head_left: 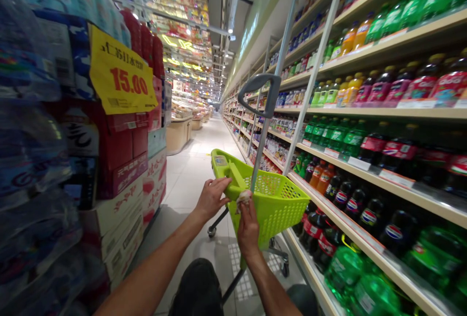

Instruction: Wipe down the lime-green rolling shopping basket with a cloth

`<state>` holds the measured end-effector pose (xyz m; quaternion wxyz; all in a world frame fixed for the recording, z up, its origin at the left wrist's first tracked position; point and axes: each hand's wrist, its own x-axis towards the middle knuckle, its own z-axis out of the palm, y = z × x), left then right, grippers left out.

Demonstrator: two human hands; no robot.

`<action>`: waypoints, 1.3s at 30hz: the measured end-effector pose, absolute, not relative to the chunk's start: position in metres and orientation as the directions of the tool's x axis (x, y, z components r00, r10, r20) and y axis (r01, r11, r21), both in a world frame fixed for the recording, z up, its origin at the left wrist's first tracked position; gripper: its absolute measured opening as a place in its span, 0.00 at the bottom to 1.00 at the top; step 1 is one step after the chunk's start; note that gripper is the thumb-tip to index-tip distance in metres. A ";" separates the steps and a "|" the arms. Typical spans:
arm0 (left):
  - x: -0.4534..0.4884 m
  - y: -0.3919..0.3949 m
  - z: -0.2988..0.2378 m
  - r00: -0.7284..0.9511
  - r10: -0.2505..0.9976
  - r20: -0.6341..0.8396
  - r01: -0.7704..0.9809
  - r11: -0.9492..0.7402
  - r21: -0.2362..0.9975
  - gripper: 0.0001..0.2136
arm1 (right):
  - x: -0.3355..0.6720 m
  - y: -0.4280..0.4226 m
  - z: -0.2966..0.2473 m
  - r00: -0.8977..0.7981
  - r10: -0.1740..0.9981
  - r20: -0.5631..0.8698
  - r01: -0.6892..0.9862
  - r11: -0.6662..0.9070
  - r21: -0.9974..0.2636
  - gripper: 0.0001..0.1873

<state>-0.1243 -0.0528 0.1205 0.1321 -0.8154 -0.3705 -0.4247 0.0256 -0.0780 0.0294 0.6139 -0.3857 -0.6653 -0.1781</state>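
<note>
A lime-green shopping basket on wheels [277,204] stands in a supermarket aisle in front of me. Its tall grey pull handle [260,93] rises above it. My left hand [212,198] grips the near green rim of the basket, fingers curled over the edge. My right hand [248,226] is just right of it, fingers closed on a small crumpled whitish wad [243,197] pressed against the basket's near wall. What the wad is cannot be made out.
Shelves of soft-drink bottles [365,145] line the right side, with a low shelf edge [328,209] close to the basket. Stacked drink cartons [124,175] with a yellow 15.00 price sign [122,78] and shrink-wrapped bottle packs [32,136] crowd the left. The tiled aisle [204,160] runs ahead.
</note>
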 end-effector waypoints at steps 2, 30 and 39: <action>-0.117 -0.053 0.119 0.350 0.492 0.797 0.717 -0.688 0.109 0.20 | 0.020 -0.077 0.041 -0.021 0.255 0.967 0.708 0.686 -0.165 0.22; -0.046 -0.076 0.119 0.351 0.632 0.691 0.794 -0.592 0.139 0.29 | 0.110 -0.102 0.093 0.218 0.377 0.900 0.840 0.398 -0.370 0.23; -0.043 -0.076 0.125 0.343 0.614 0.711 0.782 -0.606 0.146 0.29 | 0.114 -0.111 0.096 0.102 0.369 0.924 0.836 0.471 -0.280 0.23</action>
